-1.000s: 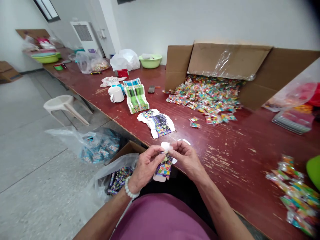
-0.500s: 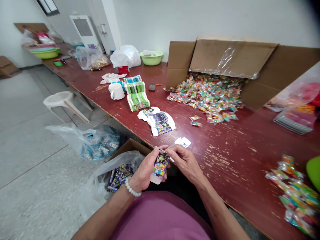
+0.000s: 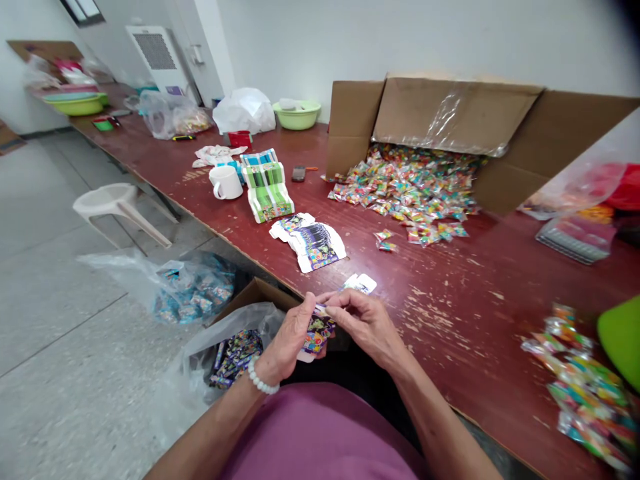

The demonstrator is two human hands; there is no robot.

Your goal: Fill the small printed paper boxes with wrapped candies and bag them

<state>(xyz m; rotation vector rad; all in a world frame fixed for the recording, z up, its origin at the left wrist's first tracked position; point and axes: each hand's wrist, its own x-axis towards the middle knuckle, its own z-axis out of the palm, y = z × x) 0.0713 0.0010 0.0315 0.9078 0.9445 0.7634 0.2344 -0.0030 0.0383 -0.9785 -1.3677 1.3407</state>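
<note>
A small purple printed carton [image 3: 318, 335] is held over my lap, just off the table's near edge. My left hand [image 3: 290, 337] wraps round it from the side, with a beaded bracelet on the wrist. At its top end my right hand [image 3: 364, 325] pinches a flap between thumb and fingers. Just beyond my hands lies a flat carton piece [image 3: 361, 284] with white tabs. Farther up the table is a fanned stack of flat purple cartons [image 3: 317, 243]. Below my left arm, a clear bag in a cardboard box holds several purple cartons [image 3: 239, 353].
A big cardboard box [image 3: 455, 117] spills wrapped candies [image 3: 410, 190] across the red table [image 3: 450, 300]. More candies [image 3: 590, 393] lie at right by a green bowl [image 3: 623, 337]. Green flat cartons [image 3: 270, 190] and a white mug [image 3: 226, 183] stand left. A stool [image 3: 113, 200] and bag of blue packets [image 3: 193, 293] are floor-side.
At the carton's top end, the flap has folded over under my right fingers. The carton is tilted a little differently in my left hand. The whole view has shifted slightly.
</note>
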